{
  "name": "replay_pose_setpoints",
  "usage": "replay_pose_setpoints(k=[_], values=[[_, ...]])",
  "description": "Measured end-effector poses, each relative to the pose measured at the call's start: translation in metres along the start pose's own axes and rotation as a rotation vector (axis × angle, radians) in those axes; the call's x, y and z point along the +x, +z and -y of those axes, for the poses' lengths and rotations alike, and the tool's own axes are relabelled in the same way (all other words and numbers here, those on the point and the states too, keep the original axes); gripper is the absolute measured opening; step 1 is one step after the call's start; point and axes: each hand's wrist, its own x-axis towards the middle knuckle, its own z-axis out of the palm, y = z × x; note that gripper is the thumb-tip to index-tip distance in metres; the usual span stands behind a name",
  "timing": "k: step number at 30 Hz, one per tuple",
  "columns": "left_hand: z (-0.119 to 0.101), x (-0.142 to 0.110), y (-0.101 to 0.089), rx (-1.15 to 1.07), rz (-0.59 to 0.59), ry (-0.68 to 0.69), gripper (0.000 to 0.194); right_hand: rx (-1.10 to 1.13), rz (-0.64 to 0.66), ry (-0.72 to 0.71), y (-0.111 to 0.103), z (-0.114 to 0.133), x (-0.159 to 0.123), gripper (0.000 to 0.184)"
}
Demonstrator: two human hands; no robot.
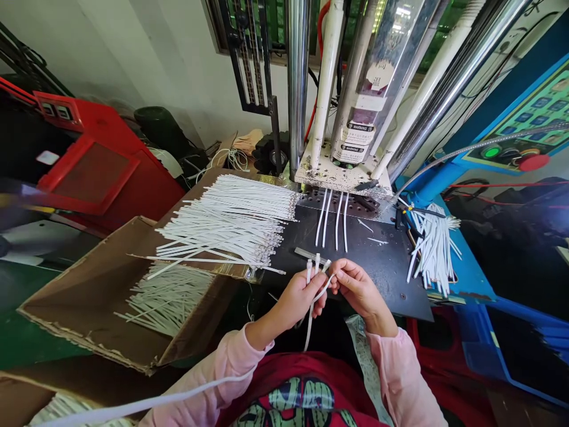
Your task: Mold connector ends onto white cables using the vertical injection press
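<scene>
My left hand (301,296) is closed around several short white cable pieces (316,270), their ends sticking up above the fingers and their tails hanging down toward my lap. My right hand (358,287) pinches one of these pieces from the right, fingers curled. Both hands hover over the near edge of a black work plate (391,279). Several white cable pieces (333,216) lie side by side on the plate with their far ends under the machine head (344,172).
A large pile of white cables (231,222) lies on cardboard at left, above a cardboard box (89,296) with more. A finished bundle (433,249) hangs at right. Steel columns (297,83) rise behind. A red machine (98,166) stands left, a control panel (524,136) right.
</scene>
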Motion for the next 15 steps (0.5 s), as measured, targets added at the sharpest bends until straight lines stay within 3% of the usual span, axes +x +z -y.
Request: replay_pose_setpoints(k=[5,11,15], values=[[0.003,-0.001,0.003,-0.015,0.013,-0.004,0.046,0.009,-0.005,-0.013,0.003,0.001,0.000,0.028],[0.011,0.003,-0.002,0.237,-0.180,0.155,0.039,-0.076,-0.005,-0.094,0.000,0.006,-0.002,0.017],[0.009,0.004,-0.001,0.201,-0.134,0.101,0.043,-0.154,0.028,-0.103,-0.002,0.004,-0.004,0.017]])
